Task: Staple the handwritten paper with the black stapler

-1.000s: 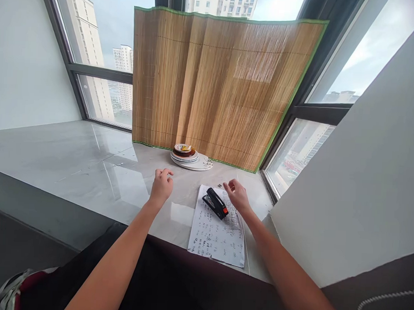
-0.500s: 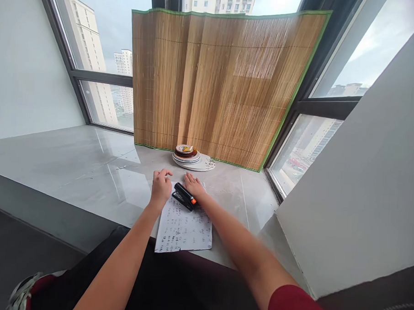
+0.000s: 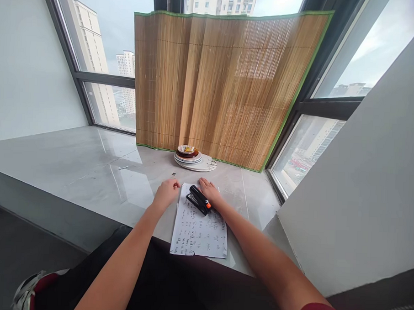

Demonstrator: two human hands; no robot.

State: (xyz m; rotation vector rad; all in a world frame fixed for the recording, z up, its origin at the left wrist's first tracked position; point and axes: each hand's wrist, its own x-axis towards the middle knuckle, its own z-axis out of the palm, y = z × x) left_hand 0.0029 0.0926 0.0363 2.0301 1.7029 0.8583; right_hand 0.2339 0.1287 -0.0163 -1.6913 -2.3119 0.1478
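A sheet of white paper (image 3: 199, 239) covered in handwriting lies at the ledge's front edge, its lower end reaching the rim. On its upper part rests a black stapler (image 3: 199, 199) with an orange mark, its arms spread apart. My right hand (image 3: 209, 190) lies flat, fingers stretched out, over the paper's upper right, close against the stapler. At the paper's upper left corner is my left hand (image 3: 167, 192), fingers curled closed; what they pinch, if anything, is hidden. Small dark bits (image 3: 173, 173) lie on the ledge just beyond it.
A stack of plates (image 3: 188, 158), with a small yellow item on top, stands on a larger white oval plate (image 3: 208, 164). Behind it a bamboo mat (image 3: 210, 86) with green edging leans against the windows. A wall (image 3: 363, 180) bounds the pale tiled ledge (image 3: 100, 168) on the right.
The paper and stapler have shifted right together with my right hand. My left hand has moved slightly right and lower, its fingers curling more. Small dark bits now show on the ledge.
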